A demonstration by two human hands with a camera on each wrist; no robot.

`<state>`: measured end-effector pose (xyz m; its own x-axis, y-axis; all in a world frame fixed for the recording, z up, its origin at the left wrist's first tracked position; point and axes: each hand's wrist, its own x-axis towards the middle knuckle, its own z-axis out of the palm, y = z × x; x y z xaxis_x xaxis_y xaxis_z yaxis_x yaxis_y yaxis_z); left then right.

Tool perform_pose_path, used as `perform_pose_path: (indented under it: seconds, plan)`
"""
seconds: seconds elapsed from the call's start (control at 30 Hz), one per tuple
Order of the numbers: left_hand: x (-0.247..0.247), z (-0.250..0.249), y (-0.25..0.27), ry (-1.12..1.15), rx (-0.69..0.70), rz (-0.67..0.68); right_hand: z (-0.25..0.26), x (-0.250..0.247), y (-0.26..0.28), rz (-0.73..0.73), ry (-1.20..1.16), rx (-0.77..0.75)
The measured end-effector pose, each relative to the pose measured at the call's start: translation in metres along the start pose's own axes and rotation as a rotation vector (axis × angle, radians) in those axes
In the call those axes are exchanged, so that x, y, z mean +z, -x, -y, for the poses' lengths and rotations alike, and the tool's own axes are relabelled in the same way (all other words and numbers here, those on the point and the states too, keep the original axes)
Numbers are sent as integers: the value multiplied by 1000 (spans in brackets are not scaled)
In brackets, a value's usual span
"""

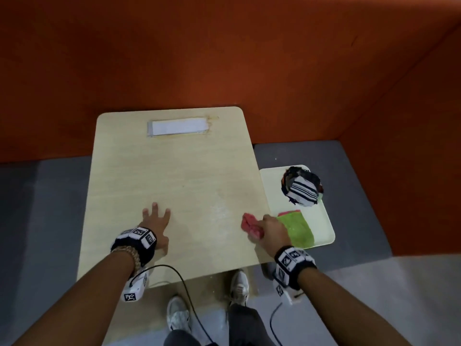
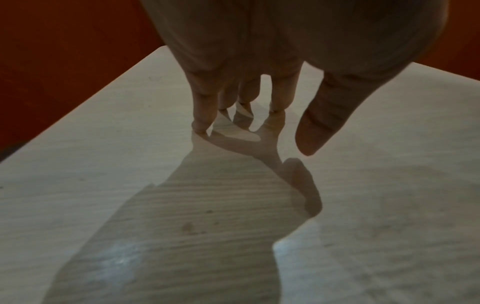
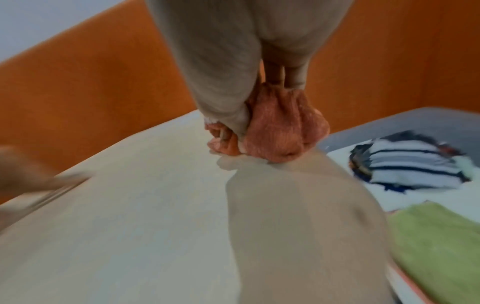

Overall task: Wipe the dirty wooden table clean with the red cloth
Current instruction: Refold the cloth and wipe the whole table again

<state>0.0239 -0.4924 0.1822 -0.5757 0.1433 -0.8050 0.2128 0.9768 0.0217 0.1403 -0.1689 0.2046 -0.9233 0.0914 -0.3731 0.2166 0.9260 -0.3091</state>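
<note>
The wooden counter [image 1: 174, 176] is the landmark here. Its far end stands against an orange wall [image 1: 224, 58], and a white paper strip [image 1: 178, 126] lies flat near that far end.

The right hand [image 1: 273, 229] is at the right edge of the counter, in the near part. Its fingers and thumb are curled around the red cloth [image 1: 252, 225], which is bunched into a lump. In the right wrist view the cloth [image 3: 280, 127] touches the counter surface [image 3: 130, 205] at its lowest part. A pale powdery smear [image 1: 222, 211] is on the counter just to the left of the cloth.

The left hand [image 1: 156, 222] lies on the near left part of the counter with the fingers spread and straight, holding nothing. In the left wrist view the fingertips [image 2: 201, 123] touch the surface [image 2: 103, 164], and the thumb [image 2: 317, 131] is slightly above it.

Beside the right edge of the counter, on the grey floor [image 1: 349, 196], there is a white tray [image 1: 324, 221]. A folded green cloth [image 1: 296, 231] lies in the tray's near part, with a pink edge showing under it. A crumpled striped cloth [image 1: 303, 189] lies in its far part.
</note>
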Motion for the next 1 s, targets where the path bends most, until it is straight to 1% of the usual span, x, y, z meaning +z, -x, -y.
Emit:
perform_pose_path:
  seconds: [0.03,0.07,0.13,0.2,0.3,0.33,0.4,0.43,0.5,0.53,0.6,0.7,0.8,0.9,1.0]
  plan:
    - [0,0,0,-5,7,-1,-6,-10,-18,-65,-21,58]
    - [1,1,2,-8,10,0,-10,-18,-32,-109,-35,85]
    - [0,1,5,1,1,11,-13,-20,-37,-128,-19,76]
    - [-2,1,6,3,15,14,-16,-8,-15,-119,4,56]
    - [-1,4,7,1,30,24,-29,22,40,-105,-59,88]
    - [0,3,6,-3,37,23,-33,28,54,-98,-78,123]
    - [1,4,8,0,51,12,-31,33,65,-150,-98,244]
    - [1,4,10,4,53,7,-25,36,64,-174,-94,307]
    - [1,7,12,-10,68,4,-1,46,60,-165,-59,351]
    - [2,9,11,-25,87,-3,17,53,57,-149,-33,334]
    - [5,17,9,-59,126,-14,57,68,48,-132,-16,247]
    - [11,35,9,-87,175,-26,134,81,30,-57,-102,137]
    - [15,55,14,-48,177,-68,204,101,15,11,-67,-73]
    - [23,85,25,33,84,-106,242,110,-1,48,-16,-291]
    - [33,111,37,78,26,-132,255,99,-37,43,69,-390]
